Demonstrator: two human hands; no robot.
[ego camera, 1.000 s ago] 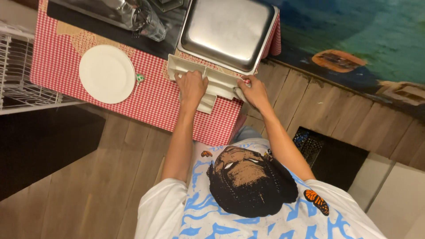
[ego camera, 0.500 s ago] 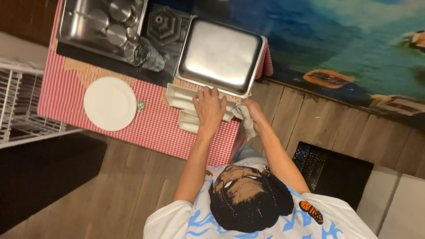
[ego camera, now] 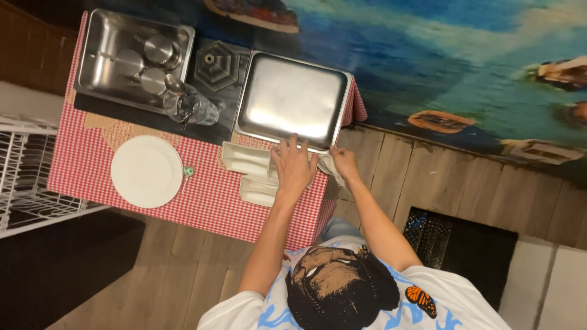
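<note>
Now your left hand [ego camera: 293,168] lies flat, fingers spread, on the white tray [ego camera: 252,173] beside the metal pan [ego camera: 290,98] on the tabletop [ego camera: 208,205]. Your right hand [ego camera: 343,164] pinches a cloth [ego camera: 328,166]. Hold the tray steady; wipe slowly.

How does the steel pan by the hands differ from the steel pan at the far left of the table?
The near steel pan looks empty; the left steel pan holds small round metal containers. The near pan overlaps the white compartment tray, with the left hand at its edge, while the left pan sits untouched. Both are rectangular, shiny and lie flat on the checked tablecloth.
</note>
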